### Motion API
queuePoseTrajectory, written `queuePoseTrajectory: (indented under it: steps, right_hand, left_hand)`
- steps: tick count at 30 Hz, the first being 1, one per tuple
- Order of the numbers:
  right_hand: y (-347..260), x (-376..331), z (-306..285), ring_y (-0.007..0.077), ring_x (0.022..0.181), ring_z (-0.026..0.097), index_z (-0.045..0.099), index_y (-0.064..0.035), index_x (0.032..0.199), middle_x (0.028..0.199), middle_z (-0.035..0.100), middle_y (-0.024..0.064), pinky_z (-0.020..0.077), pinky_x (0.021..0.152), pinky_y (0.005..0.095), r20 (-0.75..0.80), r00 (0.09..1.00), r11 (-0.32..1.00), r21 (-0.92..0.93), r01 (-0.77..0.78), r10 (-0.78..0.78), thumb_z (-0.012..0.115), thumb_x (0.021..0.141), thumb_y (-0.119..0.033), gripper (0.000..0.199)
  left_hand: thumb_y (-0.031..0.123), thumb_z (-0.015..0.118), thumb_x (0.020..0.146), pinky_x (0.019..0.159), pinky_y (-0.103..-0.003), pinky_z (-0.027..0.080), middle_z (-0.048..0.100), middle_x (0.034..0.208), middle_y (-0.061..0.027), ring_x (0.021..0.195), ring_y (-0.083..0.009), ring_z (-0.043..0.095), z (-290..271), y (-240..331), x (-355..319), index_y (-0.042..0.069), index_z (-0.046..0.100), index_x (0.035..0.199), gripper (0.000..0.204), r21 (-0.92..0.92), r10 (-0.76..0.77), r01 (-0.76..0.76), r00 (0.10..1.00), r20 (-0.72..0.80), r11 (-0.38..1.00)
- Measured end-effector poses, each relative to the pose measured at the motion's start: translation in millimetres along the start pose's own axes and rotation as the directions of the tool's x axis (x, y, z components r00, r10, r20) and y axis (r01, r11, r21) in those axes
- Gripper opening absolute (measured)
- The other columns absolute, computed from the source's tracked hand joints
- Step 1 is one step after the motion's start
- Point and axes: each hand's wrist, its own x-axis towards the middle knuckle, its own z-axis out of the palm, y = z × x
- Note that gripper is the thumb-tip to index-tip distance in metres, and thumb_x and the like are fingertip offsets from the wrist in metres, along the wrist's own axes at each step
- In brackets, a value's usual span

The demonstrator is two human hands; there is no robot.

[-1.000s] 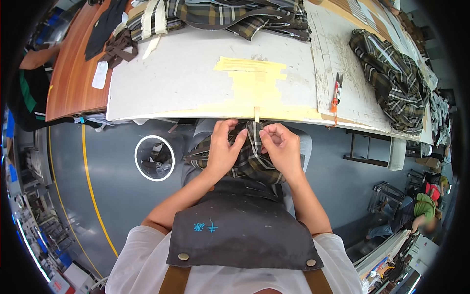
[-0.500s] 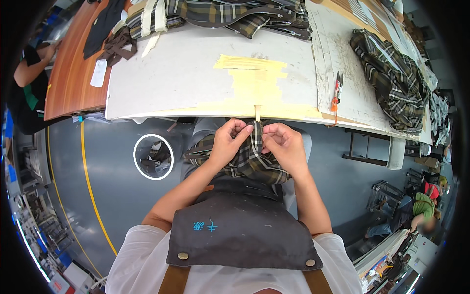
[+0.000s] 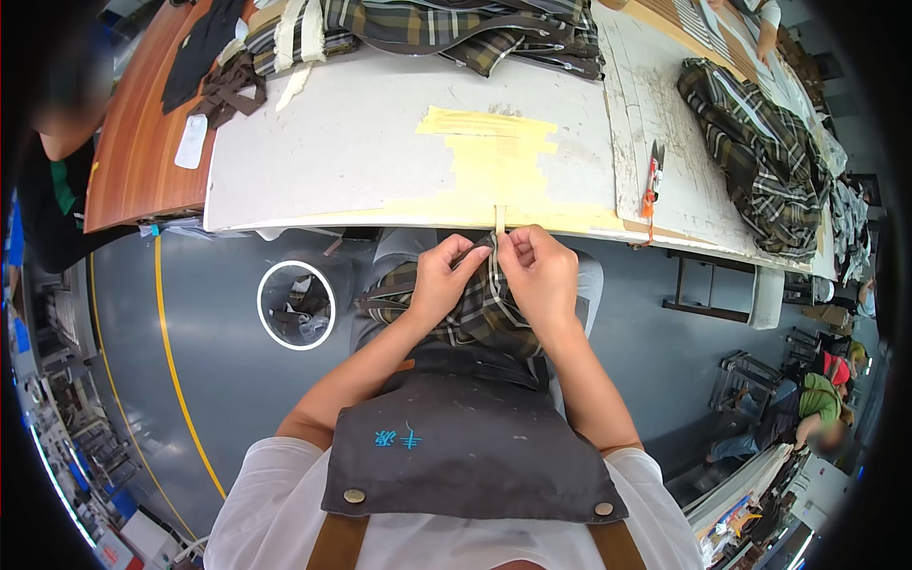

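A brown and olive plaid garment (image 3: pixel 480 309) lies across my lap and rises to the table's front edge. My left hand (image 3: pixel 442 283) pinches its dark upper edge between thumb and fingertips. Close beside it, my right hand (image 3: pixel 541 280) is closed, its fingertips pressed on the same edge. They partly hide the cloth there. A narrow pale strip (image 3: pixel 501 220) comes down over the table edge just above both hands, from a patch of yellow tape (image 3: pixel 494 166). Whether the strip touches the cloth I cannot tell.
More plaid garments (image 3: pixel 475 28) are heaped at the table's back, and another bundle (image 3: pixel 750 157) lies at right. Red-handled scissors (image 3: pixel 654 185) rest near the front edge. A white-rimmed bin (image 3: pixel 332 309) stands on the floor at left. Co-workers are on both sides.
My right hand has moved left, closer to my left hand, which stays on the garment. The person at left has leaned nearer, and another person's arm now shows at far upper right.
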Motion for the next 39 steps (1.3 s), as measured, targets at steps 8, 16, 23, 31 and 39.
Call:
queuePoseTrajectory:
  steps: [8, 16, 23, 31, 39]
  right_hand:
    - [11, -15, -2, 0.0071, 0.055, 0.055, 0.060, 0.0022, 0.083, 0.066, 0.061, 0.0050, 0.0451, 0.051, 0.0211, 0.066, 0.990, 0.941, 0.308, -0.142, 0.128, 0.064, 0.078, -0.004, 0.010]
    - [8, -8, 1, 0.0031, 0.054, 0.051, 0.058, 0.0032, 0.082, 0.062, 0.056, 0.0001, 0.0413, 0.048, 0.0181, 0.131, 0.955, 0.855, 0.425, -0.297, 0.267, 0.063, 0.081, -0.005, 0.010]
    - [13, -9, 3, 0.0023, 0.052, 0.048, 0.057, 0.0009, 0.081, 0.061, 0.054, -0.0011, 0.0390, 0.045, 0.0182, 0.156, 0.940, 0.782, 0.523, -0.339, 0.304, 0.059, 0.085, -0.007, 0.008]
    - [10, -12, 6, 0.0033, 0.051, 0.048, 0.055, -0.0008, 0.078, 0.061, 0.054, -0.0006, 0.0366, 0.044, 0.0176, 0.149, 0.940, 0.759, 0.557, -0.337, 0.308, 0.060, 0.085, -0.012, 0.014]
    - [11, -4, 7, 0.0038, 0.049, 0.046, 0.056, -0.0020, 0.076, 0.060, 0.054, -0.0008, 0.0342, 0.044, 0.0180, 0.192, 0.911, 0.683, 0.609, -0.403, 0.366, 0.059, 0.086, -0.014, 0.017]
  left_hand:
    - [0.017, 0.067, 0.080, 0.046, -0.024, 0.035, 0.050, 0.054, -0.0074, 0.050, -0.0066, 0.039, 0, -2, 2, -0.003, 0.058, 0.076, 0.022, 0.095, 0.052, -0.052, 0.999, -0.002, 0.994]
    - [0.015, 0.065, 0.081, 0.041, -0.026, 0.028, 0.036, 0.050, -0.0093, 0.050, -0.0072, 0.028, 0, -2, 3, -0.004, 0.052, 0.066, 0.027, 0.087, 0.068, -0.069, 0.997, 0.026, 0.994]
    - [0.011, 0.060, 0.084, 0.045, -0.024, 0.028, 0.034, 0.053, -0.0008, 0.055, -0.0048, 0.030, 0, -5, 3, -0.002, 0.048, 0.065, 0.026, 0.086, 0.008, -0.014, 0.997, 0.071, 0.996]
    - [0.015, 0.064, 0.082, 0.041, -0.025, 0.027, 0.031, 0.051, -0.0073, 0.052, -0.0061, 0.027, 4, -9, 4, -0.004, 0.047, 0.063, 0.032, 0.028, 0.063, -0.064, 0.998, 0.027, 0.998]
    - [0.016, 0.064, 0.083, 0.041, -0.026, 0.026, 0.028, 0.051, -0.0063, 0.052, -0.0062, 0.026, 4, -10, 5, -0.003, 0.046, 0.062, 0.034, 0.056, 0.048, -0.050, 0.998, 0.036, 0.997]
